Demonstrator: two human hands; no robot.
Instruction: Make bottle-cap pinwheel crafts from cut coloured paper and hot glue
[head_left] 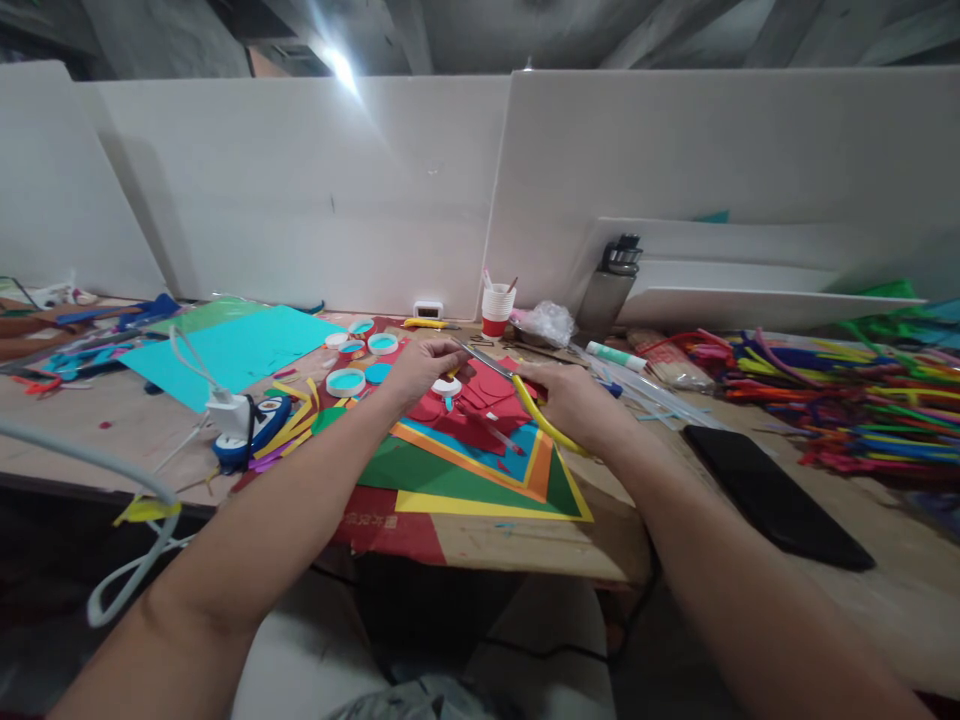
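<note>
My right hand [568,398] grips a pair of scissors [531,402] with yellow handles. Their metal blades point left, reaching the fingertips of my left hand [426,368]. That hand is closed in a pinch; what it holds is too small and hidden to name, though a yellow bit shows at the fingers. Just below lies a white round piece with a blue tab [447,388]. Beneath both hands are red paper pieces [491,400] on a stack of coloured sheets, with a green sheet [442,478] near the bottom. White rings with blue centres, one a blue-filled ring [346,382], lie to the left.
A black phone [772,495] lies at the right, before bundles of coloured pipe cleaners [817,390]. Behind stand a paper cup [497,308], a bottle [609,290] and a glue stick [616,357]. Leftward are a power strip [251,432], cables and a large blue sheet [240,345]. Another person's arm [30,330] shows far left.
</note>
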